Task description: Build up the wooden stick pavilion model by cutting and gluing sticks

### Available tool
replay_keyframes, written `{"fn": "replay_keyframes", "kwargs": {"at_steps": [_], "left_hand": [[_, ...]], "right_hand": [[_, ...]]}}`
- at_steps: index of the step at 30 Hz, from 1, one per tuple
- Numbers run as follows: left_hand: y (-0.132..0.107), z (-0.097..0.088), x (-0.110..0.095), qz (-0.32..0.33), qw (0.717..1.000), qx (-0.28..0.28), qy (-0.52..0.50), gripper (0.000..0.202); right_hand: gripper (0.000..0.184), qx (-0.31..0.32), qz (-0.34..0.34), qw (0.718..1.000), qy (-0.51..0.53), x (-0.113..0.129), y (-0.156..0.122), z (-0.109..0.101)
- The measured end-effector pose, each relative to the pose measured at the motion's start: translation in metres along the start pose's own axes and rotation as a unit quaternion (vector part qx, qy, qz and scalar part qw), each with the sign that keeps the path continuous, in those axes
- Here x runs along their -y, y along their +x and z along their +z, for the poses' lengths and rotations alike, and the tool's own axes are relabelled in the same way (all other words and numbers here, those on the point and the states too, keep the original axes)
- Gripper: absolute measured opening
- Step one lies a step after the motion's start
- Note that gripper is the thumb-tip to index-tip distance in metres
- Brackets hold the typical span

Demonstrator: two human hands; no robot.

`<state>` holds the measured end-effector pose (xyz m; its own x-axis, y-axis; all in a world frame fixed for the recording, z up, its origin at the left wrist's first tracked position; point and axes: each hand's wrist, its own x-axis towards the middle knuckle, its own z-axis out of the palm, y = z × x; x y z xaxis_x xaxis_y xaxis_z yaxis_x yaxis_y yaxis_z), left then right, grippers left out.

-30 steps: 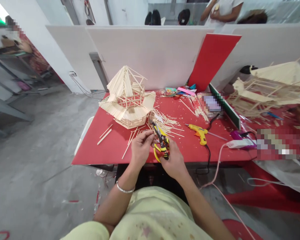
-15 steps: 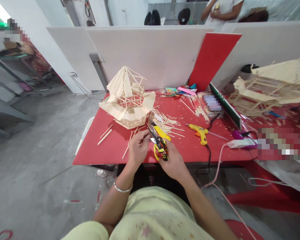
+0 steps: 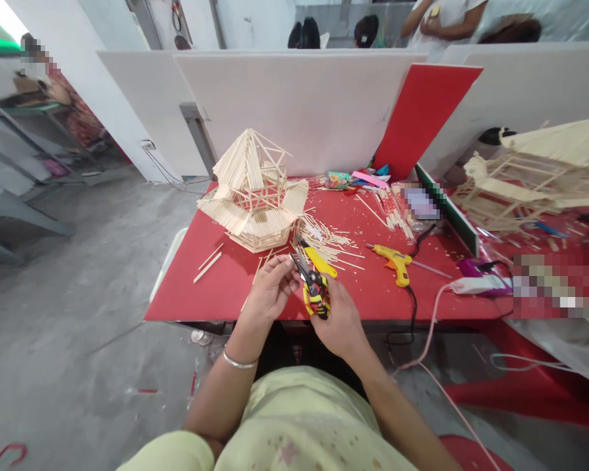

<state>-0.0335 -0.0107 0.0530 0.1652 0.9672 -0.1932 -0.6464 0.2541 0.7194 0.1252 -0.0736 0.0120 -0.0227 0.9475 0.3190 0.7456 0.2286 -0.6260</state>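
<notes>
My right hand (image 3: 338,318) grips yellow-and-black cutters (image 3: 314,278) over the near edge of the red table (image 3: 216,288), with the blades open. My left hand (image 3: 271,288) is pinched on a thin wooden stick, too small to see clearly, held at the blades. Just beyond stands a stick-built model house (image 3: 253,191) with a peaked roof. A pile of loose sticks (image 3: 328,242) lies to its right.
A yellow glue gun (image 3: 395,261) with a black cord lies right of the cutters. A second stick model (image 3: 535,173) sits far right. White partitions and a red board (image 3: 422,118) back the table. People stand behind the partitions. Cables hang off the front right edge.
The cutter blades have opened and swung towards the left hand. Both hands stay close together at the table's near edge; the view shifted slightly.
</notes>
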Motion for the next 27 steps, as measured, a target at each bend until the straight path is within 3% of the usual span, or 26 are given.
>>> {"fn": "replay_keyframes", "kwargs": {"at_steps": [8, 13, 17, 21, 24, 27], "left_hand": [[0.001, 0.0, -0.003, -0.04, 0.995, -0.047, -0.076, 0.029], [0.002, -0.004, -0.003, -0.051, 0.995, -0.032, -0.083, 0.027], [0.002, -0.008, 0.0, -0.022, 0.998, -0.025, -0.056, 0.031], [0.001, -0.007, 0.006, 0.003, 1.0, -0.016, -0.017, 0.034], [0.001, -0.003, 0.01, 0.009, 1.0, -0.008, -0.009, 0.033], [0.0, 0.001, 0.01, 0.004, 1.0, -0.013, -0.005, 0.034]], "right_hand": [[0.073, -0.011, -0.009, 0.999, -0.043, 0.002, -0.005, 0.006], [0.069, -0.008, 0.08, 0.993, -0.091, -0.007, 0.008, -0.01], [0.074, 0.009, 0.176, 0.952, -0.248, -0.037, 0.021, -0.029], [0.08, 0.024, 0.243, 0.916, -0.319, -0.067, 0.02, -0.032], [0.082, 0.011, 0.226, 0.915, -0.335, -0.076, 0.016, -0.031], [0.074, -0.038, 0.179, 0.929, -0.322, -0.088, 0.021, -0.044]]}}
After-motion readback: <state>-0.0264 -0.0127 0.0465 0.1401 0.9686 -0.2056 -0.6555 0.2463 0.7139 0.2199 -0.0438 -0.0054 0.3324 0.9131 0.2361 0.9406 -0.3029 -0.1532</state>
